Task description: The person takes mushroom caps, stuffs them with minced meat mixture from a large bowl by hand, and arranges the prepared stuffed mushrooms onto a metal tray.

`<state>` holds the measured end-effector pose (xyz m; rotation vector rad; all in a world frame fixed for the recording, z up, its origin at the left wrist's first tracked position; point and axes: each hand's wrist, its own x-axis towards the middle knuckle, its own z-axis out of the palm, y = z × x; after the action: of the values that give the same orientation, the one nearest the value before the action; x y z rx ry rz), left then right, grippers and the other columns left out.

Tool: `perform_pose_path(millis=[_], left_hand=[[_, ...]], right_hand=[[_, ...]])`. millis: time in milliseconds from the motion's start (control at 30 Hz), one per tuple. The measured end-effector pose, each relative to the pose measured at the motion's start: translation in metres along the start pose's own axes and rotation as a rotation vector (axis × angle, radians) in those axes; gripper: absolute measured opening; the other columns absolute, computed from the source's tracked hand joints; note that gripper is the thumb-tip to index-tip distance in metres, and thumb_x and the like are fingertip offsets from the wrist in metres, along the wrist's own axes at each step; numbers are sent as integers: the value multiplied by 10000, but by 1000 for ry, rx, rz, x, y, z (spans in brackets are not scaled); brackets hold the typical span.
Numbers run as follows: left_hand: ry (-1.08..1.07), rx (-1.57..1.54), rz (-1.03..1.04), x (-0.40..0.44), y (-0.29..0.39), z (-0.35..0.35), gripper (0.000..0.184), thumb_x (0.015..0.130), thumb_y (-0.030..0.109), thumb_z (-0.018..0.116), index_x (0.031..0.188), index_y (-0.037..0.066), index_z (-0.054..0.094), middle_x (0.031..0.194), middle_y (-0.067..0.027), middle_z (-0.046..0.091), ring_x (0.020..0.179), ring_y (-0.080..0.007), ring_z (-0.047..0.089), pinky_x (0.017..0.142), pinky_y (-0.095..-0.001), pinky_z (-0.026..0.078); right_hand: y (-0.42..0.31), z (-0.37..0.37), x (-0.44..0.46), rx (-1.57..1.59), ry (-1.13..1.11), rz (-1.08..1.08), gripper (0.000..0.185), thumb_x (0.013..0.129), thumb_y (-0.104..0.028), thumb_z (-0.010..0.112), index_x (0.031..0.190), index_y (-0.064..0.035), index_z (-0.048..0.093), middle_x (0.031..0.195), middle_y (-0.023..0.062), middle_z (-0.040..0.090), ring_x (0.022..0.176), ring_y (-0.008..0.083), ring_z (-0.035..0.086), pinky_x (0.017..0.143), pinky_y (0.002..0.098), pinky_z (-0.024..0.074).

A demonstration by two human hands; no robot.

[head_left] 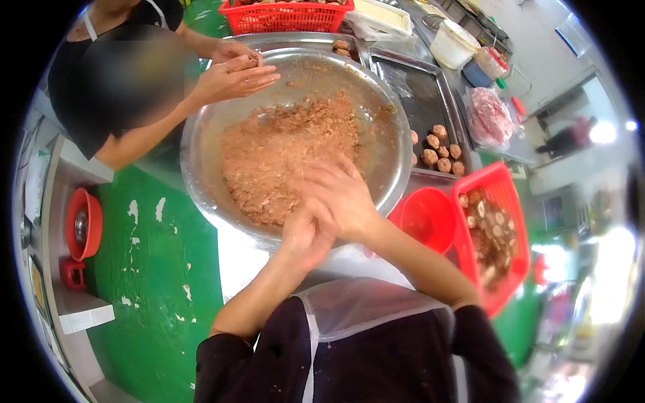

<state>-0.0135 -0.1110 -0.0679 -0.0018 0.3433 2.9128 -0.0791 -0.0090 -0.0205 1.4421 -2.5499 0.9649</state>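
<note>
Item: one bare left hand (pixel 309 228) and one bare right hand (pixel 341 196), over the basin's near side, the right laid across the left; grips together, palm to palm. Blur and overlap hide whether anything is clamped between them.

Item: coarse pinkish-brown minced mixture (pixel 282 158), spread in the basin beneath and beyond the hands.

Item: large round shiny steel basin (pixel 207 148), inner wall smeared.

Item: round red plastic tub (pixel 430 216), just right of the basin.

Item: red rectangular plastic basket (pixel 502 293), beside the tub, holding brown mushrooms (pixel 496 221).

Item: co-worker's bare hands (pixel 240 79), held together over the basin's far left side.

Item: rectangular dark metal tray (pixel 403 74), beyond the basin, with small brownish balls (pixel 430 157) grouped at its near end.

Item: clear plastic bag of pink contents (pixel 490 117), right of the tray.

Hazards, as judged: scraps could drop into the tub should sticky palms pass the rim; crowded balls could stick or deform if nudged; two pairs of hands could collide over one basin.
</note>
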Motion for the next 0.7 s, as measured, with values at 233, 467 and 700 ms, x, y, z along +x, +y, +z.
perform_pose_path(millis=[233, 467, 700], left_hand=[[327, 91, 39, 2, -4, 27, 406, 983, 276, 281, 1266, -5, 360, 1278, -119, 447, 1159, -216, 468, 975, -379, 413], [275, 123, -20, -3, -2, 36, 466, 981, 371, 229, 1299, 47, 335, 1312, -102, 416, 1200, -224, 428, 1011, -394, 361], [311, 116, 61, -4, -11, 47, 586, 953, 486, 197, 1352, 61, 257, 1351, -92, 366, 1258, -231, 358, 1060, -421, 277]], right_hand=[[4, -4, 9, 353, 138, 199, 427, 933, -380, 354, 1235, -124, 511, 1170, 101, 552, 1164, 258, 449, 981, 423, 312], [5, -15, 5, 600, 128, 375, 484, 886, -364, 445, 1246, -41, 460, 1205, 184, 497, 1101, 322, 483, 974, 439, 326], [-2, -3, -14, 385, 134, 260, 417, 854, -244, 504, 1234, -75, 474, 1219, 178, 498, 1128, 325, 474, 966, 426, 353]])
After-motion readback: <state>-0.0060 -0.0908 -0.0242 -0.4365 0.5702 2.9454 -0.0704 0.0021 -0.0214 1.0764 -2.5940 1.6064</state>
